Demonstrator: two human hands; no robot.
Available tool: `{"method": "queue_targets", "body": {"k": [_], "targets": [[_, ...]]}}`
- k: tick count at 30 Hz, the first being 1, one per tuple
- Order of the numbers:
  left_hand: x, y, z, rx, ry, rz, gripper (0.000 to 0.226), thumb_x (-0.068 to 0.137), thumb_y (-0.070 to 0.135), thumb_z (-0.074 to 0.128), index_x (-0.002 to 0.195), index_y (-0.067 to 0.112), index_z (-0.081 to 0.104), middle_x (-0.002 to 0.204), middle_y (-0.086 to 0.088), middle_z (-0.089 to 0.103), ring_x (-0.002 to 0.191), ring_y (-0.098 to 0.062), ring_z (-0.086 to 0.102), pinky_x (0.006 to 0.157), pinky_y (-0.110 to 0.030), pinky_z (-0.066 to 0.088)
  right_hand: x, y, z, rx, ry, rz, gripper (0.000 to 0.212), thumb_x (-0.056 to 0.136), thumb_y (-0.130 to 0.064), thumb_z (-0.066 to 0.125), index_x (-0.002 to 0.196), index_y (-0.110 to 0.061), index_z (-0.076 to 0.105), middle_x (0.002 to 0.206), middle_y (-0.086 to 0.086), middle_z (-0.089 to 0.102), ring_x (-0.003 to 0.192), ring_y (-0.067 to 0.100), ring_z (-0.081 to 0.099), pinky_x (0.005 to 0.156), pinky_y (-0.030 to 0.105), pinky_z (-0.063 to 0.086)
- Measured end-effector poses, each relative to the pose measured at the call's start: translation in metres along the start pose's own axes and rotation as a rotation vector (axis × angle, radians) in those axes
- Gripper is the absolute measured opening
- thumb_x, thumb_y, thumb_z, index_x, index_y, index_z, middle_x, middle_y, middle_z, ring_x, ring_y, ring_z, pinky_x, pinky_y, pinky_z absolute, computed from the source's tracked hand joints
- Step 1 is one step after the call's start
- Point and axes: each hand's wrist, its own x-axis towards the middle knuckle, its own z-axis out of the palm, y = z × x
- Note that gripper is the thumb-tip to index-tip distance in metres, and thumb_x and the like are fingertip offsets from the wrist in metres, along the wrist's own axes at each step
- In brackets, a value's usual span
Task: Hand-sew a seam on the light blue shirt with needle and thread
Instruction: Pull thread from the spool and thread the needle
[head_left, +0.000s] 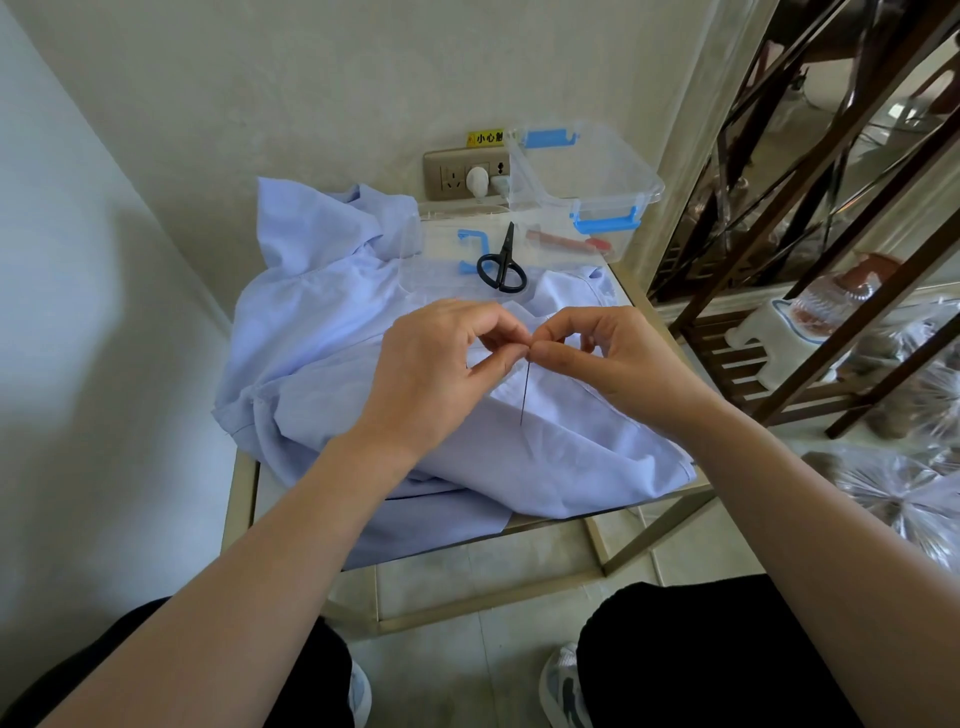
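Observation:
The light blue shirt (322, 338) lies crumpled over a small table. Above its middle my left hand (436, 374) and my right hand (618, 358) meet fingertip to fingertip. A thin dark needle (524, 395) hangs point down from where the fingertips meet; my right thumb and forefinger pinch its top end. My left thumb and forefinger pinch together right beside it, and what they hold is too fine to see. No thread is visible.
Black scissors (501, 265) lie on a clear lid behind the hands. A clear plastic box (587, 182) with blue clasps stands at the back right beside a wall socket (462, 176). A dark wooden shelf (789, 291) stands at the right. The table's metal frame (244, 488) shows at the front left.

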Motion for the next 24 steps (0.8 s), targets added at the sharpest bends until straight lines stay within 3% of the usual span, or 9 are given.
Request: {"method": "queue_targets", "body": {"k": [6, 8, 11, 15, 18, 21, 24], "targets": [[-0.003, -0.003, 0.011, 0.203, -0.011, 0.111, 0.018, 0.088, 0.029, 0.047, 0.087, 0.017, 0.060, 0.082, 0.011, 0.060, 0.078, -0.007, 0.050, 0.057, -0.031, 0.044, 0.000, -0.003, 0.003, 0.018, -0.053, 0.017, 0.010, 0.093, -0.024, 0.066, 0.084, -0.026, 0.069, 0.055, -0.024, 0.052, 0.063, 0.025, 0.033, 0.053, 0.026, 0.027], [-0.004, -0.004, 0.015, 0.143, -0.042, 0.065, 0.020, 0.089, 0.030, 0.043, 0.089, 0.015, 0.057, 0.086, 0.011, 0.055, 0.079, -0.006, 0.045, 0.063, -0.025, 0.040, 0.000, -0.002, 0.004, 0.014, -0.056, 0.013, 0.010, 0.094, -0.022, 0.065, 0.084, -0.025, 0.069, 0.055, -0.024, 0.052, 0.063, 0.025, 0.032, 0.053, 0.027, 0.027], [-0.003, -0.001, 0.014, -0.159, -0.067, -0.119, 0.013, 0.097, 0.023, 0.041, 0.091, 0.015, 0.050, 0.096, 0.000, 0.057, 0.080, -0.012, 0.053, 0.068, -0.019, 0.041, 0.001, 0.000, 0.003, 0.022, -0.060, 0.014, 0.008, 0.093, -0.021, 0.065, 0.088, -0.018, 0.070, 0.061, -0.013, 0.057, 0.063, 0.026, 0.034, 0.055, 0.033, 0.029], [0.005, 0.010, 0.008, -0.756, -0.059, -0.490, 0.019, 0.104, 0.008, 0.035, 0.089, 0.009, 0.045, 0.106, -0.010, 0.067, 0.062, -0.018, 0.061, 0.056, -0.025, 0.045, 0.004, 0.004, 0.003, -0.003, -0.066, 0.008, 0.008, 0.092, -0.019, 0.065, 0.088, -0.015, 0.070, 0.084, -0.001, 0.064, 0.069, 0.017, 0.042, 0.065, 0.027, 0.037], [0.008, 0.015, 0.006, -1.082, -0.024, -0.605, 0.024, 0.104, 0.007, 0.030, 0.085, 0.010, 0.043, 0.090, -0.013, 0.073, 0.062, -0.020, 0.065, 0.056, -0.025, 0.050, 0.006, 0.006, 0.004, -0.036, -0.055, 0.003, 0.007, 0.091, -0.017, 0.067, 0.089, -0.011, 0.069, 0.080, 0.006, 0.054, 0.067, 0.007, 0.041, 0.064, 0.019, 0.038], [0.011, 0.016, 0.006, -1.202, 0.060, -0.672, 0.035, 0.104, 0.007, 0.031, 0.074, 0.009, 0.051, 0.066, -0.006, 0.067, 0.062, -0.018, 0.067, 0.057, -0.024, 0.053, 0.008, 0.008, 0.004, -0.003, -0.049, 0.086, 0.007, 0.092, -0.014, 0.064, 0.089, -0.008, 0.066, 0.068, 0.009, 0.045, 0.054, 0.007, 0.037, 0.050, 0.015, 0.033], [0.015, 0.009, 0.004, -1.247, 0.172, -0.718, 0.035, 0.103, 0.008, 0.033, 0.073, 0.010, 0.049, 0.057, -0.002, 0.057, 0.061, -0.017, 0.066, 0.059, -0.024, 0.054, 0.009, 0.009, 0.004, 0.073, -0.115, 0.180, 0.009, 0.095, -0.009, 0.057, 0.090, -0.005, 0.063, 0.067, 0.005, 0.056, 0.057, 0.009, 0.048, 0.054, 0.012, 0.040]]}}
